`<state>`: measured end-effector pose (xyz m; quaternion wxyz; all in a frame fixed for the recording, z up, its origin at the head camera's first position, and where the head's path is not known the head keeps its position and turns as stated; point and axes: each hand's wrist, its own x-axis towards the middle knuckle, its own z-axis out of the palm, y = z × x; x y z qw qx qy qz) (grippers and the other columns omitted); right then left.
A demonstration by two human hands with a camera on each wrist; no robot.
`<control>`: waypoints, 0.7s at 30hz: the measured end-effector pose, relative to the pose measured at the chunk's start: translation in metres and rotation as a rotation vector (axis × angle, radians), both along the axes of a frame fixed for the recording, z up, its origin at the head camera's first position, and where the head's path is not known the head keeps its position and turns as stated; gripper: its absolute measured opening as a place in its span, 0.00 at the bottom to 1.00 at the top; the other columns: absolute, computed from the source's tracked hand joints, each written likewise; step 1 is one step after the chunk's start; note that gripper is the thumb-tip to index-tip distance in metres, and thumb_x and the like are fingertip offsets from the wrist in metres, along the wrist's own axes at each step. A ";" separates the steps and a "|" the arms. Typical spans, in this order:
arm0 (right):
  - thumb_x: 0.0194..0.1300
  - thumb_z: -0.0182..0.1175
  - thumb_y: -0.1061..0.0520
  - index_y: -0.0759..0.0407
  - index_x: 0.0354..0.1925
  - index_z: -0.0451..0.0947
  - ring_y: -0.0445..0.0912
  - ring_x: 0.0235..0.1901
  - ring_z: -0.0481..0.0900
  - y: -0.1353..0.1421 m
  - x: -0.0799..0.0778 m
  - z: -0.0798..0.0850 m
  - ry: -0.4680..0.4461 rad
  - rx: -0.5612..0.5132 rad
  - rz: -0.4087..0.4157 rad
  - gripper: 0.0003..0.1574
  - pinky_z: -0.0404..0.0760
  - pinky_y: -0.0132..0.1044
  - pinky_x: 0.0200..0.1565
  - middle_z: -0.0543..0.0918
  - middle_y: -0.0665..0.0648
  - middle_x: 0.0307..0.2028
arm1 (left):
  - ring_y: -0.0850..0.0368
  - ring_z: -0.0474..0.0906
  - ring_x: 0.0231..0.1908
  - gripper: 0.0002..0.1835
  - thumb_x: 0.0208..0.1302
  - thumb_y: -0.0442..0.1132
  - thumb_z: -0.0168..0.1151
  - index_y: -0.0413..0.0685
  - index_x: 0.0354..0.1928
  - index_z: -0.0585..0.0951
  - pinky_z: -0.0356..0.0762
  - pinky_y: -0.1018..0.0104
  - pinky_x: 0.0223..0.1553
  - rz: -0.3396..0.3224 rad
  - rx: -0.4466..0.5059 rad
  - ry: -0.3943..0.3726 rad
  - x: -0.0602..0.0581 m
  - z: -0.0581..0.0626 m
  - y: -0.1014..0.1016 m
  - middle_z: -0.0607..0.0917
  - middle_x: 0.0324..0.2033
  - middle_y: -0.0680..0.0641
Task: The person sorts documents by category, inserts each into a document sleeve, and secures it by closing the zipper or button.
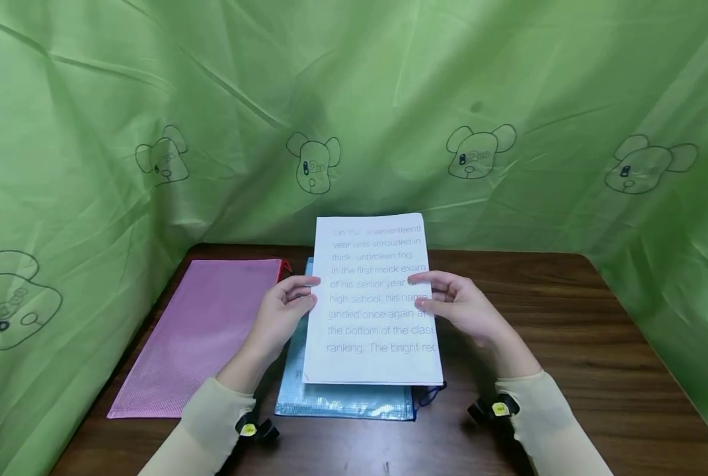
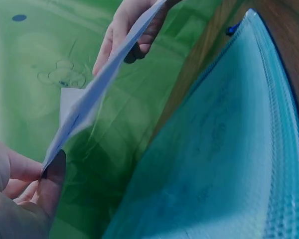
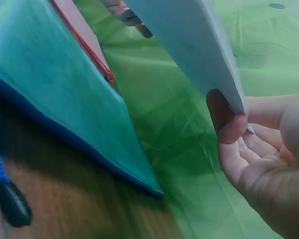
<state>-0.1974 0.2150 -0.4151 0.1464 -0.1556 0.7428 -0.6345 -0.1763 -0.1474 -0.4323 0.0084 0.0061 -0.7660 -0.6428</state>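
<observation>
A thin stack of white printed paper (image 1: 371,304) is held up above a blue zippered mesh pouch (image 1: 348,402). My left hand (image 1: 279,314) pinches its left edge between thumb and fingers. On the opposite edge, my right hand (image 1: 463,304) pinches the paper the same way. Seen edge-on in the left wrist view, the paper (image 2: 97,89) is clear of the pouch (image 2: 214,149) beneath. The right wrist view shows the thumb and fingers of the right hand (image 3: 269,144) on the paper's edge. Large English text covers the front sheet.
A pink mesh pouch (image 1: 205,330) with a red zipper edge lies flat on the left of the brown wooden table (image 1: 544,317). A dark blue cord (image 1: 430,395) hangs off the blue pouch. Green cloth (image 1: 377,86) with bear drawings surrounds the table.
</observation>
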 end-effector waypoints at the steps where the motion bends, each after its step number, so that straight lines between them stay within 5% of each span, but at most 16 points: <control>1: 0.75 0.69 0.63 0.58 0.70 0.80 0.57 0.50 0.92 -0.001 0.000 -0.002 -0.005 -0.002 0.002 0.27 0.90 0.48 0.53 0.89 0.65 0.56 | 0.48 0.86 0.47 0.15 0.77 0.32 0.66 0.48 0.62 0.87 0.86 0.61 0.52 0.001 -0.007 -0.005 0.000 -0.002 -0.001 0.88 0.50 0.41; 7: 0.77 0.68 0.62 0.57 0.69 0.82 0.56 0.49 0.92 -0.003 0.001 -0.014 -0.004 0.040 -0.012 0.25 0.89 0.42 0.52 0.89 0.63 0.57 | 0.48 0.86 0.44 0.15 0.74 0.30 0.67 0.45 0.60 0.87 0.88 0.53 0.51 -0.007 -0.037 -0.017 0.000 -0.012 -0.005 0.87 0.48 0.39; 13: 0.78 0.66 0.63 0.58 0.68 0.82 0.56 0.47 0.92 -0.007 0.002 -0.021 -0.008 0.057 -0.027 0.23 0.90 0.43 0.50 0.89 0.62 0.57 | 0.49 0.87 0.42 0.16 0.71 0.32 0.72 0.44 0.59 0.87 0.86 0.58 0.48 -0.022 -0.025 -0.065 0.000 -0.017 -0.005 0.87 0.47 0.40; 21: 0.76 0.67 0.65 0.61 0.66 0.83 0.56 0.44 0.92 -0.009 0.003 -0.025 -0.008 0.079 -0.066 0.22 0.91 0.45 0.46 0.89 0.64 0.58 | 0.48 0.85 0.36 0.16 0.71 0.30 0.72 0.44 0.59 0.86 0.85 0.61 0.39 -0.042 -0.095 0.011 -0.001 -0.015 -0.009 0.87 0.47 0.40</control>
